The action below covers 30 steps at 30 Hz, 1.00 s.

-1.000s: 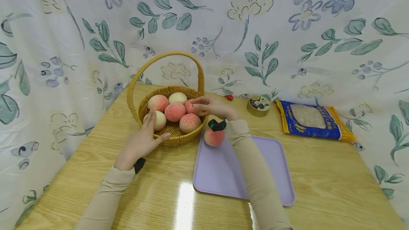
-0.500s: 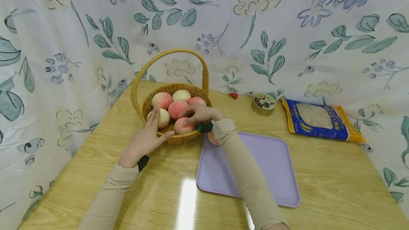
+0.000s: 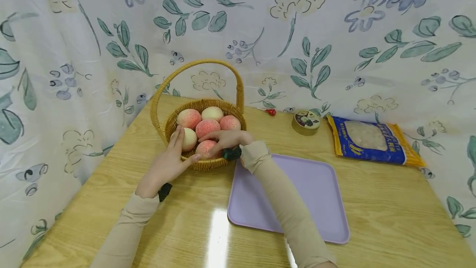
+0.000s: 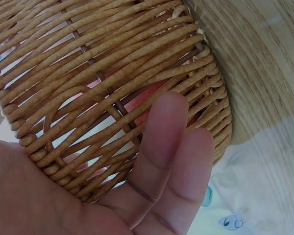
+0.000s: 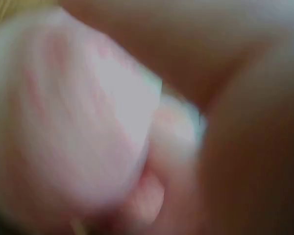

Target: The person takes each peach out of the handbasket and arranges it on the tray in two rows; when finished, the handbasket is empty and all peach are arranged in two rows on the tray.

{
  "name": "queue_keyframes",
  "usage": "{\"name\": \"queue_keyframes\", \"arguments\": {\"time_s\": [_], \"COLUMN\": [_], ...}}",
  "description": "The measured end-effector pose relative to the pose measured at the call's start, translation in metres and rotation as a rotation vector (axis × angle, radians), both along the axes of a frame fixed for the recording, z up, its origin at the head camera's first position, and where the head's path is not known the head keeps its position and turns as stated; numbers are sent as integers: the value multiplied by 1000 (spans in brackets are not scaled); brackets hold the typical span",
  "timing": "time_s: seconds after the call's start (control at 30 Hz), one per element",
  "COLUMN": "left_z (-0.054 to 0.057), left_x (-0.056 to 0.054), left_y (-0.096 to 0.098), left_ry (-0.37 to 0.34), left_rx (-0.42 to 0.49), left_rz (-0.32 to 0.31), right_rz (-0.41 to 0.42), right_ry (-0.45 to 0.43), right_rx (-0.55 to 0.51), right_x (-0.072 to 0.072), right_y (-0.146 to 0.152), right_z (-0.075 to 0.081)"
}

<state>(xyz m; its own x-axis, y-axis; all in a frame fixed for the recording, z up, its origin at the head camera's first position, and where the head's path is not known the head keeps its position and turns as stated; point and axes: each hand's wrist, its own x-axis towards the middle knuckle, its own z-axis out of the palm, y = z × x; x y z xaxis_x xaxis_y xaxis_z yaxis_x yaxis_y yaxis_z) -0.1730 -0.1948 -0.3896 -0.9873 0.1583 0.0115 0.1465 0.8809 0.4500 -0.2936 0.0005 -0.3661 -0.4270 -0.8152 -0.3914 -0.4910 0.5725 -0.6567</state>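
Observation:
A woven basket (image 3: pixel 212 166) with a tall arched handle holds several pink and cream peaches. My left hand (image 3: pixel 163 171) rests at its front left rim, fingers straight beside a cream peach (image 3: pixel 189 139) and thumb spread along the front. Two fingertips (image 4: pixel 169 122) lie against the outside of the weave in the left wrist view. Inside the basket, my right hand (image 3: pixel 227 138) grips the front pink peach (image 3: pixel 204 148), thumb at its near side and fingers over the top. That peach (image 5: pixel 73 122) looms large and blurred in the right wrist view.
A lilac tray (image 3: pixel 308 185) lies right of the basket, partly under my right forearm. Behind it stand a round tin (image 3: pixel 305 122) and a small red item (image 3: pixel 271 112). A blue and yellow food packet (image 3: pixel 372 139) lies at the right, before the floral curtain (image 3: pixel 238 15).
My right hand has moved from the basket's right side down and left to the front pink peach, which has shifted slightly left. The peach on the tray is now hidden behind my right wrist.

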Motion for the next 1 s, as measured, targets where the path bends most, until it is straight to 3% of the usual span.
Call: {"name": "queue_keyframes", "arguments": {"time_s": [0.2, 0.43, 0.6, 0.67, 0.77, 1.0], "left_z": [-2, -1, -1, -1, -2, -2], "left_x": [-1, 1, 0, -1, -1, 1], "left_y": [-1, -2, -2, -2, -3, -5], "left_ry": [1, -4, -11, -10, -10, -8], "left_rx": [-11, -6, 6, 13, 17, 18], "left_rz": [-2, 8, -3, -6, -11, -17], "right_rz": [-17, -89, -108, -162, -275, -415], "right_ry": [-26, -34, -203, -310, -394, -459], "right_rx": [-69, -155, -399, -479, -535, -637], "right_x": [7, 2, 1, 1, 1, 4], "right_y": [-5, 5, 20, 31, 53, 113], "right_z": [-6, -5, 3, 7, 11, 15]}}
